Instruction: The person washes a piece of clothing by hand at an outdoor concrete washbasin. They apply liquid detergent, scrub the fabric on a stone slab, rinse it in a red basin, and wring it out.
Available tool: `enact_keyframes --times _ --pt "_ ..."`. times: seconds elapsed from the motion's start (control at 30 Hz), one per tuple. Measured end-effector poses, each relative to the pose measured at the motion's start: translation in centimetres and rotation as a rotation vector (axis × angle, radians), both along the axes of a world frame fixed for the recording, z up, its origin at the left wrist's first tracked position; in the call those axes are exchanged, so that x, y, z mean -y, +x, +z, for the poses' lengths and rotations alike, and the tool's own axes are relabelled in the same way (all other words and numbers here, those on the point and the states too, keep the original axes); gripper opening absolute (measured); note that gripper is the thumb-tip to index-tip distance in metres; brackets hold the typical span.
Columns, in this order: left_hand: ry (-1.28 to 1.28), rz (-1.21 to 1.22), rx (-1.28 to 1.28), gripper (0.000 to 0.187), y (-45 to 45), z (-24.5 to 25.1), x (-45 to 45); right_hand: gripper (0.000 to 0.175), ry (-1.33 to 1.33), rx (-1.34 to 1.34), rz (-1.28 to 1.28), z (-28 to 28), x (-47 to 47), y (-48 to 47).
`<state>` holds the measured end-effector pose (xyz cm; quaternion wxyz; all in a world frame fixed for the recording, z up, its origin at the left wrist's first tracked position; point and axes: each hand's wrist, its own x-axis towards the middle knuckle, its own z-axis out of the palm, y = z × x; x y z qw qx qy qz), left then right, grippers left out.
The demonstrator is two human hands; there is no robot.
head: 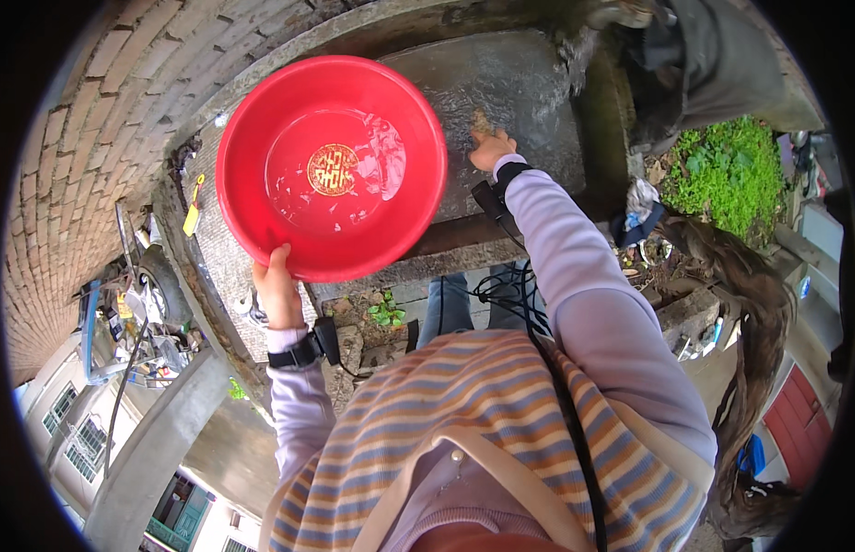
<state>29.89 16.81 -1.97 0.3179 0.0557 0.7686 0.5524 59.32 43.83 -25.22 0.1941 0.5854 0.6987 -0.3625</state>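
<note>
A round red plastic basin (289,103), with a gold emblem on its bottom and a little water inside, rests tilted over the stone ledge and the edge of a concrete water trough (462,238). My left hand (281,290) grips the basin's near left rim, thumb on the inside. Over the wet trough floor, right of the basin, is my right hand (493,148). Its fingers are bent at a small brownish thing (480,123) in the shallow water; whether they hold it I cannot tell. Water (578,62) pours in at the trough's far right corner.
A yellow brush or scraper (193,207) lies on the ledge left of the basin. A brick wall (117,83) rises beyond. Dark cloth or trousers (717,62) show at the upper right, near green plants (728,172). A twisted trunk (766,290) stands at the right. Black cables (514,286) hang before me.
</note>
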Motion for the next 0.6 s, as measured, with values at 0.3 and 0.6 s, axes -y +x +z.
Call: enact_keyframes --times 0.3,0.6 --pt "-0.055 0.045 0.077 0.038 -0.2 1.5 1.5 0.067 -0.033 0.061 -0.22 -2.9 2.0 -1.9" --pt "-0.011 0.045 0.063 0.036 -0.1 1.4 0.7 0.063 0.019 -0.063 -0.247 -3.6 1.1 -0.4"
